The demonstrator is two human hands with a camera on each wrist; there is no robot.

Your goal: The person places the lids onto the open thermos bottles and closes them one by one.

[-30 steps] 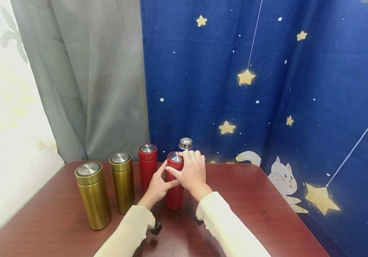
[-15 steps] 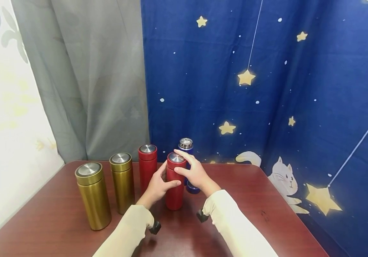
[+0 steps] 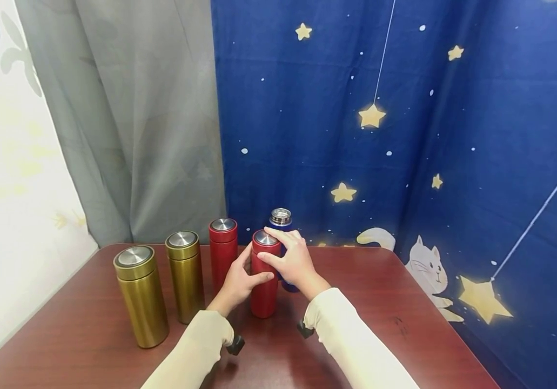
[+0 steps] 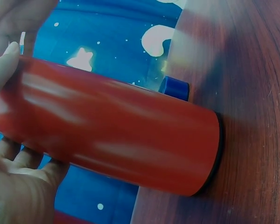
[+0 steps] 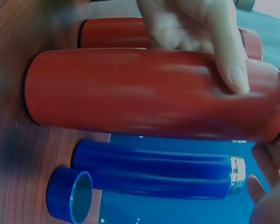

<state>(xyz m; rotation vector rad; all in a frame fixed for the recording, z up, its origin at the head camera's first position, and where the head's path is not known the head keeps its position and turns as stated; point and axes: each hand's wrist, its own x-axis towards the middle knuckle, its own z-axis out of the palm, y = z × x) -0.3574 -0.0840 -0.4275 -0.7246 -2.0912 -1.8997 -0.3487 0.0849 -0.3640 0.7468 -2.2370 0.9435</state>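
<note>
A red thermos (image 3: 264, 300) stands upright on the table, its lid (image 3: 266, 237) in place and topped by a silvery disc. My left hand (image 3: 237, 281) grips the upper body of this thermos, thumb in front and fingers round the far side. At the lid, my right hand (image 3: 292, 260) has its thumb on the near side and fingers over the far side. Just behind stands a blue thermos (image 5: 154, 169) with a bare metal mouth, partly hidden in the head view. Its blue lid (image 5: 69, 195) sits on the table beside it.
A second red thermos (image 3: 223, 254) stands left of my left hand. Two gold thermoses, a slimmer one (image 3: 187, 281) and a wider one (image 3: 143, 302), stand farther left. Curtains hang behind the reddish-brown table (image 3: 375, 324).
My right hand loosened round the lid and turned back to the right, uncovering its top, then came in against it again. My left hand kept its hold on the red thermos.
</note>
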